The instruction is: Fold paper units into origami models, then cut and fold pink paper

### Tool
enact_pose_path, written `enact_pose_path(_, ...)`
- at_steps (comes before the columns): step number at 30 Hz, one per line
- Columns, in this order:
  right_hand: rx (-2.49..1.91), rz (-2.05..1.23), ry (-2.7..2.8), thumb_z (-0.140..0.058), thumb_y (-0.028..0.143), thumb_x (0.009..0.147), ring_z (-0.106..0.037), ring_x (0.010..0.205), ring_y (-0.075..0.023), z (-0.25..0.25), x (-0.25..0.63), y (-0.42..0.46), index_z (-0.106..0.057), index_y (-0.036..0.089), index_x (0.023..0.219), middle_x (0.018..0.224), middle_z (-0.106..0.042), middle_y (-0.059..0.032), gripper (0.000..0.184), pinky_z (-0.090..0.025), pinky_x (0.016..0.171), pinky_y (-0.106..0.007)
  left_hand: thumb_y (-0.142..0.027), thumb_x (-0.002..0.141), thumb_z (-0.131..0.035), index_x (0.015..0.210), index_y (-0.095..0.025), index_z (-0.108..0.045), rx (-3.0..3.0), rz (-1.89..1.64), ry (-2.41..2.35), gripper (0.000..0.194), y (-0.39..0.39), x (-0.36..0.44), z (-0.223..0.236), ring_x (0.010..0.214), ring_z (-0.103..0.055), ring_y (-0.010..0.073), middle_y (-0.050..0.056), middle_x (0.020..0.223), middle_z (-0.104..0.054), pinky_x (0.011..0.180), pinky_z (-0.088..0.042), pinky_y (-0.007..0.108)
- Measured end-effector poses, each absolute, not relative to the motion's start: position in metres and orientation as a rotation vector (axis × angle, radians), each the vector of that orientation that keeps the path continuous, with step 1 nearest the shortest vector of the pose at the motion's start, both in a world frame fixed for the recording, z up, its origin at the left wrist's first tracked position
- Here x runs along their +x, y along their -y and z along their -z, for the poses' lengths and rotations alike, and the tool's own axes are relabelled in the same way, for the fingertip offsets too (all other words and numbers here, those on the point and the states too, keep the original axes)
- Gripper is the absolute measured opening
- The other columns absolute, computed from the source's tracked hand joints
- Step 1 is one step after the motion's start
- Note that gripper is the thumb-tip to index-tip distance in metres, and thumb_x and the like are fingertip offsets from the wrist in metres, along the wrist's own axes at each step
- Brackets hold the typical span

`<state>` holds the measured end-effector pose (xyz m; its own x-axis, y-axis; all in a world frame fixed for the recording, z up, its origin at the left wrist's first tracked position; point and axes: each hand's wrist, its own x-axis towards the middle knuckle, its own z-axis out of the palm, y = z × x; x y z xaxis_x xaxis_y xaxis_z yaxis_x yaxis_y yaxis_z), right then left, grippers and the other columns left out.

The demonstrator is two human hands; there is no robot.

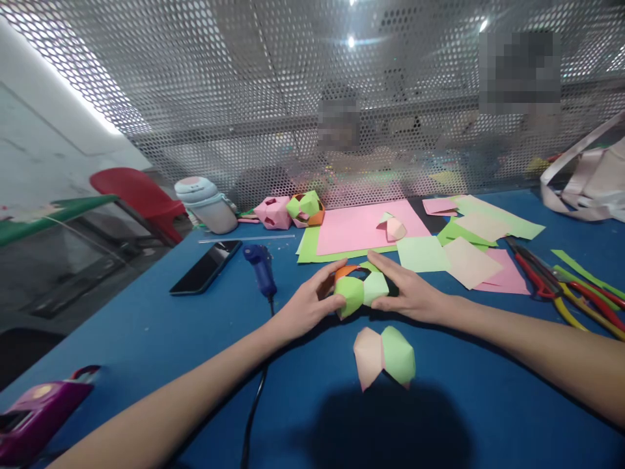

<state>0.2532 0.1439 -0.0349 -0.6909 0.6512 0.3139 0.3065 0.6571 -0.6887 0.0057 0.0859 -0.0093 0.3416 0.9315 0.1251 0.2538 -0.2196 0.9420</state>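
Both my hands hold a folded paper ball (360, 290) of green and orange pieces on the blue table (146, 326). My left hand (308, 303) curls round its left side, thumb on top. My right hand (409, 290) cups its right side with fingers pressed against it. Just in front of the ball lies a loose folded unit (385, 355), half pink and half green, touching neither hand.
Pink and green paper sheets (361, 228) lie behind the ball, with more folded balls (293, 210). A blue glue gun (262, 268), a phone (207, 266), scissors (547, 277), a purple tool (39, 410), a cup (208, 203). A mesh screen (312, 98) stands behind, with people beyond it.
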Motion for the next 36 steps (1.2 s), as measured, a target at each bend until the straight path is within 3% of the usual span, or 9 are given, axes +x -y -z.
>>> enact_pose_path(4, -0.81, -0.877, 2.253, -0.055, 0.074, 0.083, -0.042, 0.141, -0.0364, 0.014, 0.25, -0.138, -0.035, 0.015, 0.152, 0.153, -0.042, -0.0208, 0.093, -0.036, 0.115, -0.057, -0.053, 0.093, -0.049, 0.135, -0.014, -0.056, 1.751, -0.977, -1.357, 0.058, -0.079, 0.013, -0.008, 0.124, -0.058, 0.031, 0.015, 0.14, -0.058, 0.098, -0.051, 0.04)
enact_pose_path(7, -0.867, -1.103, 2.175, -0.043, 0.071, 0.091, -0.07, 0.095, -0.0254, -0.003, 0.248, -0.137, -0.052, 0.019, 0.135, 0.116, -0.068, -0.0142, 0.068, -0.058, 0.084, -0.045, -0.06, 0.095, -0.041, 0.129, -0.013, -0.06, 1.551, -0.974, -1.4, 0.062, -0.078, 0.018, -0.014, 0.086, -0.071, 0.0252, 0.013, 0.102, -0.073, 0.075, -0.058, 0.035)
enact_pose_path(9, -0.905, -1.318, 2.098, -0.038, 0.071, 0.093, -0.067, 0.065, -0.0166, -0.01, 0.247, -0.139, -0.059, 0.02, 0.114, 0.09, -0.069, -0.0069, 0.059, -0.058, 0.062, -0.033, -0.063, 0.095, -0.039, 0.129, -0.009, -0.058, 1.357, -0.931, -1.324, 0.067, -0.08, 0.02, -0.013, 0.061, -0.068, 0.0207, 0.009, 0.074, -0.07, 0.062, -0.058, 0.033)
enact_pose_path(11, -0.933, -1.494, 2.009, -0.039, 0.072, 0.093, -0.062, 0.055, -0.0134, -0.012, 0.246, -0.141, -0.059, 0.019, 0.098, 0.078, -0.065, -0.0033, 0.056, -0.054, 0.051, -0.028, -0.063, 0.096, -0.038, 0.131, -0.007, -0.056, 1.194, -0.908, -1.256, 0.069, -0.084, 0.021, -0.01, 0.053, -0.066, 0.0191, 0.006, 0.064, -0.066, 0.058, -0.058, 0.033)
enact_pose_path(15, -0.966, -1.624, 1.929, -0.042, 0.071, 0.092, -0.065, 0.059, -0.0161, -0.009, 0.245, -0.144, -0.057, 0.019, 0.086, 0.069, -0.062, -0.004, 0.054, -0.056, 0.051, -0.028, -0.058, 0.098, -0.041, 0.133, -0.008, -0.053, 1.079, -0.902, -1.218, 0.062, -0.088, 0.019, -0.005, 0.059, -0.07, 0.0199, 0.01, 0.072, -0.07, 0.057, -0.06, 0.031)
enact_pose_path(23, -1.015, -1.658, 1.847, -0.045, 0.067, 0.093, -0.068, 0.059, -0.0165, -0.001, 0.249, -0.152, -0.058, 0.02, 0.132, 0.091, -0.072, -0.0115, 0.062, -0.058, 0.049, -0.027, -0.048, 0.098, -0.049, 0.132, -0.014, -0.054, 1.117, -1.021, -1.206, 0.048, -0.091, 0.016, 0.0, 0.061, -0.069, 0.0162, 0.013, 0.1, -0.07, 0.052, -0.06, 0.028)
enact_pose_path(30, -1.046, -1.637, 1.868, -0.042, 0.072, 0.091, -0.07, 0.063, -0.0193, -0.003, 0.251, -0.153, -0.056, 0.017, 0.134, 0.105, -0.071, -0.0174, 0.071, -0.061, 0.058, -0.034, -0.048, 0.096, -0.051, 0.133, -0.016, -0.055, 1.233, -1.022, -1.198, 0.048, -0.095, 0.014, 0.0, 0.068, -0.069, 0.0167, 0.016, 0.117, -0.065, 0.049, -0.058, 0.026)
enact_pose_path(34, -1.25, -0.927, 2.23, -0.032, 0.066, 0.097, -0.067, 0.063, -0.0201, -0.014, 0.265, -0.175, -0.067, 0.016, 0.109, 0.087, -0.073, -0.0129, 0.063, -0.056, 0.062, -0.036, -0.05, 0.095, -0.051, 0.138, -0.019, -0.051, 1.249, -1.07, -1.273, 0.053, -0.1, 0.01, 0.002, 0.061, -0.067, 0.013, 0.02, 0.142, -0.05, 0.04, -0.052, 0.024)
enact_pose_path(36, -1.289, -0.492, 2.299, -0.039, 0.054, 0.098, -0.069, 0.086, -0.0244, -0.019, 0.272, -0.195, -0.068, 0.017, 0.101, 0.096, -0.073, -0.0121, 0.047, -0.054, 0.081, -0.039, -0.053, 0.095, -0.051, 0.137, -0.019, -0.051, 1.274, -1.116, -1.322, 0.054, -0.1, 0.008, 0.002, 0.059, -0.066, 0.012, 0.019, 0.14, -0.053, 0.038, -0.049, 0.023)
